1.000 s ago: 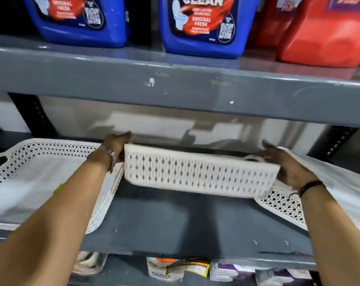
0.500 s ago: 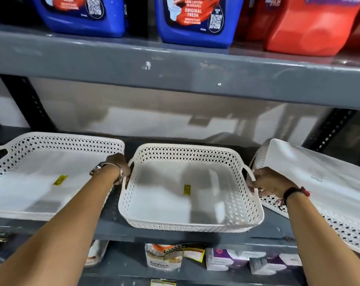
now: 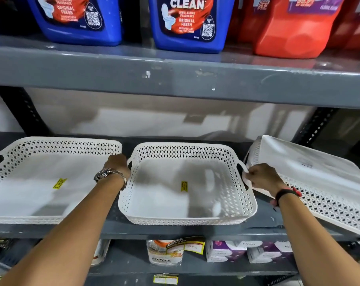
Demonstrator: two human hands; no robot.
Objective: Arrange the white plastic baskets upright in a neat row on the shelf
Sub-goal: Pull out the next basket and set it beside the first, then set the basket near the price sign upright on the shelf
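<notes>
Head view: at the centre of the frame a white perforated plastic basket [image 3: 187, 182] sits upright on the grey metal shelf [image 3: 265, 219], open side up, with a yellow sticker [image 3: 184, 186] on its floor. Its long axis runs from the shelf's front edge toward the back, with a handle on each side. The left hand [image 3: 117, 164], with a metal wristwatch [image 3: 110, 175] on its wrist, has its grip closed over the left handle; the right hand [image 3: 261, 176], with a black wristband [image 3: 286, 194] below it, is closed around the right handle. At left a second white perforated basket [image 3: 41, 180] also lies upright, just beside the first. At right a third white basket [image 3: 319, 180] is upside down and tilted, its solid base facing up. Blue detergent jugs [image 3: 187, 21] and a red jug [image 3: 294, 27] stand on the shelf above.
</notes>
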